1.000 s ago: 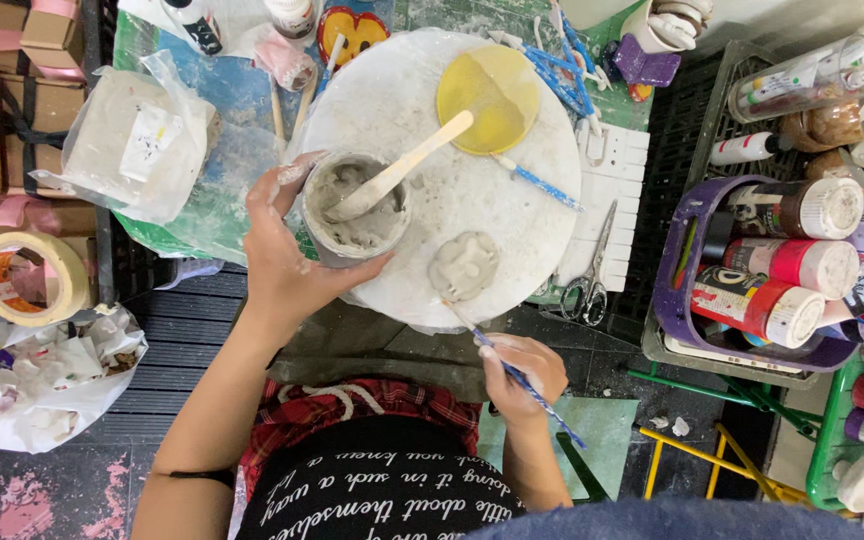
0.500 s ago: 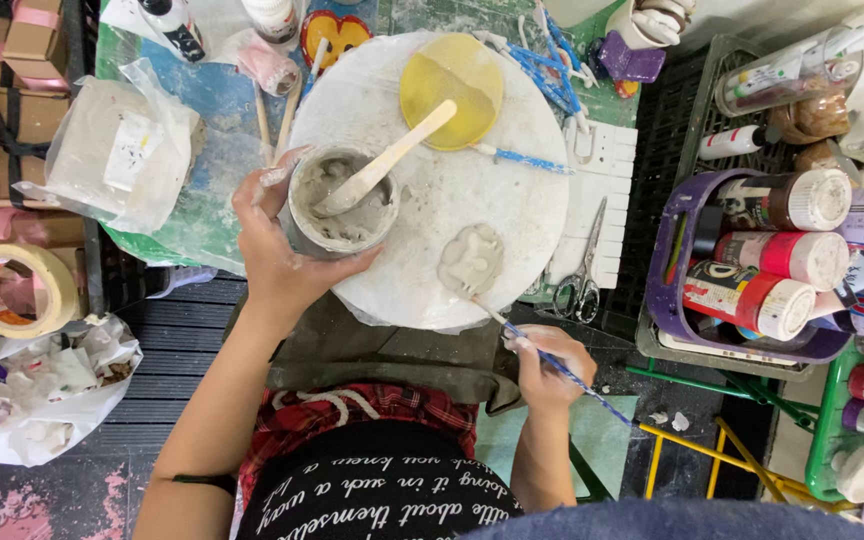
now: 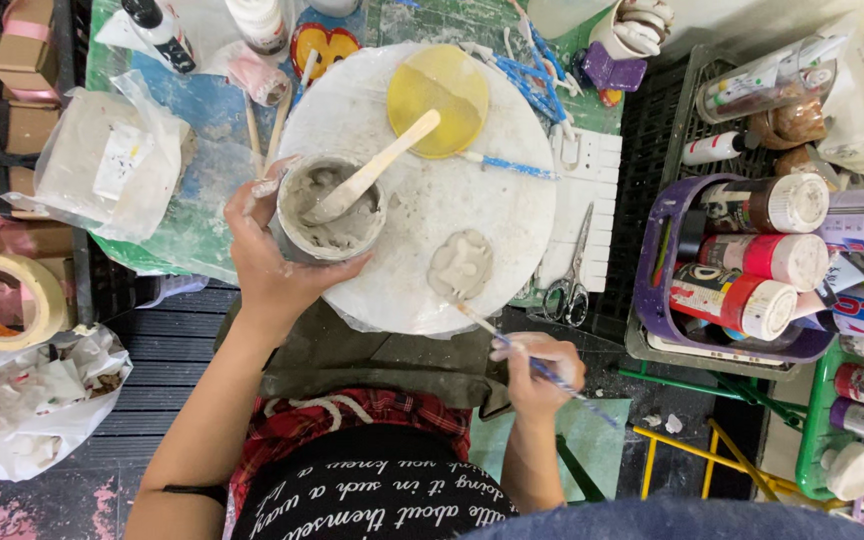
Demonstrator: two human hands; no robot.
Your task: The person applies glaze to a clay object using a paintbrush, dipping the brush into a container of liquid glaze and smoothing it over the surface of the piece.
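Left hand (image 3: 270, 268) wraps closed around a plaster-filled cup (image 3: 330, 208) at centre frame. Right hand (image 3: 537, 373) pinches a thin brush (image 3: 512, 345), its tip touching a small plaster piece (image 3: 459, 264).

scissors (image 3: 570, 268) lie right of the round board, a purple basket (image 3: 652, 300) holds paint bottles, and a tape roll (image 3: 0, 300) sits far left.

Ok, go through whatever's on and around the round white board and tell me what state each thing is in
Left hand: gripping grey cup.
Grey cup: upright, holds grey paste.
Wooden stick: leaning in cup.
Right hand: holding thin brush.
Thin brush: tip on pale clay piece.
Yellow dish: upright, part-filled.
Scissors: closed, lying flat.
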